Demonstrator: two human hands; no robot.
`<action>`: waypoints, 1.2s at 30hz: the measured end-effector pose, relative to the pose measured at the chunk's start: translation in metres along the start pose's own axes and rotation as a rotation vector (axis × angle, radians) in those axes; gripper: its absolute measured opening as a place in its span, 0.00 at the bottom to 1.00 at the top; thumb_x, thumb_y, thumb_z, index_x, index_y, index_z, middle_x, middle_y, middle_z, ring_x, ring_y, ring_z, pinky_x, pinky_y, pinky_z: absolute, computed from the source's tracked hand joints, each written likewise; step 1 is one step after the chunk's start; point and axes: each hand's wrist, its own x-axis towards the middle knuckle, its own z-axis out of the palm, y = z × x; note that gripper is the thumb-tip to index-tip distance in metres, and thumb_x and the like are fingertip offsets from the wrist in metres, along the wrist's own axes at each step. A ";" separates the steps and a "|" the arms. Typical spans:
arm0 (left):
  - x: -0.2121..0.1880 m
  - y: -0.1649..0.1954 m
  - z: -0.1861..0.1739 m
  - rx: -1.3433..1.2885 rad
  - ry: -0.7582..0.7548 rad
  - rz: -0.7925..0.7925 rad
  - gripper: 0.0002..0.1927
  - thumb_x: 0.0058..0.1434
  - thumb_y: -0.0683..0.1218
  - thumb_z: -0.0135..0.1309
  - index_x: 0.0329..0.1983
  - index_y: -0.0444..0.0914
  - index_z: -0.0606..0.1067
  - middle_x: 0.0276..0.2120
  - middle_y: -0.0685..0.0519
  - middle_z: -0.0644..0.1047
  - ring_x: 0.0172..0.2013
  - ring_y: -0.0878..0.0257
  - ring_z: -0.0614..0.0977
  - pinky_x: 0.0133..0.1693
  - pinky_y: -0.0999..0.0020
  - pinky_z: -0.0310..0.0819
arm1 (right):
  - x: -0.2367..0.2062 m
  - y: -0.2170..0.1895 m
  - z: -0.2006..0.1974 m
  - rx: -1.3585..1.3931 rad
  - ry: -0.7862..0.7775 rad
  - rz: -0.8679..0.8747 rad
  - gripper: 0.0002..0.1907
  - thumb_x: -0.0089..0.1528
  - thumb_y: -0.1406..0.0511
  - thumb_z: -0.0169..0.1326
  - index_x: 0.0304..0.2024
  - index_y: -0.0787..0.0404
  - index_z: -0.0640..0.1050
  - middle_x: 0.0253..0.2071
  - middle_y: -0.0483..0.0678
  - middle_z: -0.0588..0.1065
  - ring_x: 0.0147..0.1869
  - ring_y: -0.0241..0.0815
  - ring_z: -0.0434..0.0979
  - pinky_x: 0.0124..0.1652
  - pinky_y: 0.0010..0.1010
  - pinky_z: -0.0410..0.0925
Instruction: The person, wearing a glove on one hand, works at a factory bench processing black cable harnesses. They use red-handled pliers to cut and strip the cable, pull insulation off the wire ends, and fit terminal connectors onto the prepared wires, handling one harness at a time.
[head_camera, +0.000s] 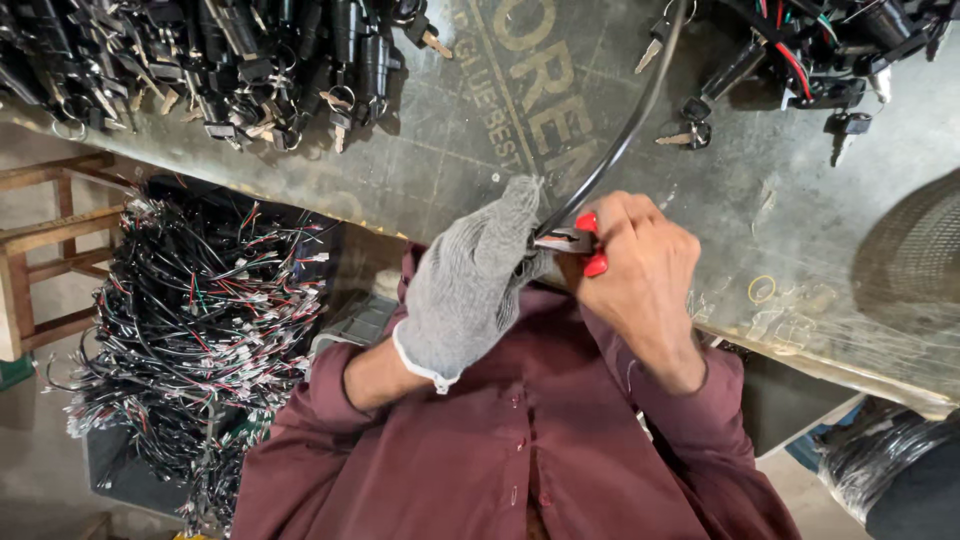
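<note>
Gloved left hand (470, 285) pinching black cable (625, 130) end, bare right hand (635, 265) squeezing red-handled pliers (575, 240) on it, cable arcing toward one o'clock over workbench (450, 150), key switches (200, 60) at eleven.

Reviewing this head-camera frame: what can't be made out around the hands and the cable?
- Tool in the right hand: only red handle tips and a metal part show; fingers hide the rest.
- Black cable: its near end is covered by the gloved left hand, its far end cut off by the top edge.
- Pile of wire harnesses: individual connectors too small.
</note>
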 end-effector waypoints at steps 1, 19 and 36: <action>-0.002 -0.001 0.000 0.072 0.006 0.006 0.32 0.65 0.44 0.59 0.72 0.36 0.65 0.62 0.45 0.74 0.57 0.46 0.76 0.56 0.53 0.71 | -0.003 0.000 0.001 0.023 0.008 -0.010 0.20 0.53 0.60 0.69 0.39 0.60 0.72 0.35 0.50 0.75 0.40 0.53 0.77 0.35 0.44 0.67; 0.029 -0.003 -0.046 -0.880 -0.329 0.092 0.34 0.68 0.40 0.57 0.74 0.34 0.57 0.62 0.41 0.72 0.59 0.53 0.76 0.60 0.59 0.70 | 0.008 0.019 0.037 0.307 0.179 -0.261 0.22 0.42 0.67 0.63 0.38 0.61 0.74 0.40 0.54 0.77 0.46 0.56 0.78 0.47 0.46 0.68; 0.034 -0.017 -0.038 -0.168 -0.154 -0.078 0.32 0.67 0.47 0.59 0.72 0.34 0.65 0.50 0.41 0.78 0.46 0.43 0.80 0.45 0.52 0.73 | 0.013 0.016 0.061 -0.019 0.017 0.092 0.25 0.57 0.52 0.70 0.40 0.61 0.73 0.37 0.54 0.74 0.43 0.59 0.74 0.42 0.46 0.66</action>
